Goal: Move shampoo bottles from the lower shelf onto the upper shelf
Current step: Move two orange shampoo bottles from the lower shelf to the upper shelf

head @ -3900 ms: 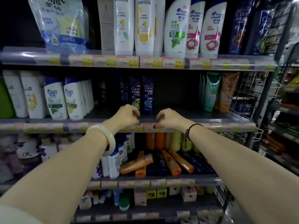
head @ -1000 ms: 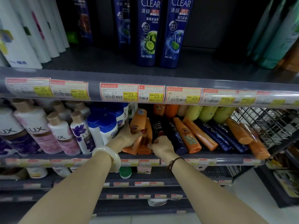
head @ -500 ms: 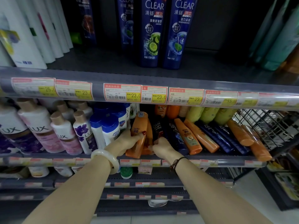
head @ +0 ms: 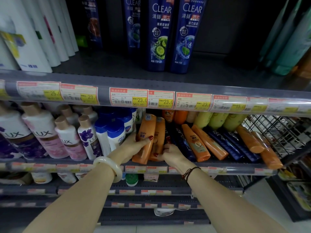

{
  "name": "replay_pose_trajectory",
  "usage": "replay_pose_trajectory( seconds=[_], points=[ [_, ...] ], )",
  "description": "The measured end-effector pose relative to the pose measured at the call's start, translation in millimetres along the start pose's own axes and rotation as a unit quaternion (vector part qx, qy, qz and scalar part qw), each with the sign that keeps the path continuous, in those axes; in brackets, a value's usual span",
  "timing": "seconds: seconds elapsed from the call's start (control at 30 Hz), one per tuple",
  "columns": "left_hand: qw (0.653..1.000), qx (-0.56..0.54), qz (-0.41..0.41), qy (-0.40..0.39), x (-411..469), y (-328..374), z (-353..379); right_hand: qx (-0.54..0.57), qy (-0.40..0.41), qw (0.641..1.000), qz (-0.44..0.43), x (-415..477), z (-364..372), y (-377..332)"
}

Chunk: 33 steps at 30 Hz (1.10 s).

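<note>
Since half a second ago: two orange bottles now stand more upright, side by side, at the front of the lower shelf (head: pixel 235 165). The price strip (head: pixel 127 98) of the upper shelf (head: pixel 227 76) hangs just above their caps. There is bare shelf right of the CLEAR bottles (head: pixel 158 39). Left hand (head: pixel 134 145) fingers (head: pixel 145 139) wrap the left orange bottle (head: pixel 146 126) mid-body. Right hand (head: pixel 171 154) pinches the right orange bottle (head: pixel 160 130) at its base.

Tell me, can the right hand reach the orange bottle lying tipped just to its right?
Probably, once freed: the right hand grips an upright orange bottle. The tipped orange bottle lies close by at the lower shelf front, with nothing over it.
</note>
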<state>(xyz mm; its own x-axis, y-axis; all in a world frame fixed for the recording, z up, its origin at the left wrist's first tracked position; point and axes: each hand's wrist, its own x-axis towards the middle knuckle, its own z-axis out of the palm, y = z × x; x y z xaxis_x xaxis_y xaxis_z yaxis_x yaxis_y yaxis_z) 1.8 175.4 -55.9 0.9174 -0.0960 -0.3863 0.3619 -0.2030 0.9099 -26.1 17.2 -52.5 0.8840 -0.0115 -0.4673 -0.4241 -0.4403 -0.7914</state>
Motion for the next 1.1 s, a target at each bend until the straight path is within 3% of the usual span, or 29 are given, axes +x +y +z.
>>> replay_pose_trajectory(
  seconds=[0.33,0.5,0.63,1.1],
  points=[
    [0.999,-0.044,-0.016,-0.019,-13,11,1,0.043,-0.060,0.997,-0.030,-9,-13,0],
    [0.998,-0.047,0.013,-0.031,-22,16,5,0.119,-0.091,0.988,-0.031,-12,-23,2],
    [0.999,-0.032,0.037,-0.014,-31,28,19,0.185,-0.088,0.979,-0.024,-20,-35,-1],
    [0.996,-0.052,0.005,-0.070,-64,64,52,0.198,-0.075,0.977,-0.017,-58,-81,7]
  ],
)
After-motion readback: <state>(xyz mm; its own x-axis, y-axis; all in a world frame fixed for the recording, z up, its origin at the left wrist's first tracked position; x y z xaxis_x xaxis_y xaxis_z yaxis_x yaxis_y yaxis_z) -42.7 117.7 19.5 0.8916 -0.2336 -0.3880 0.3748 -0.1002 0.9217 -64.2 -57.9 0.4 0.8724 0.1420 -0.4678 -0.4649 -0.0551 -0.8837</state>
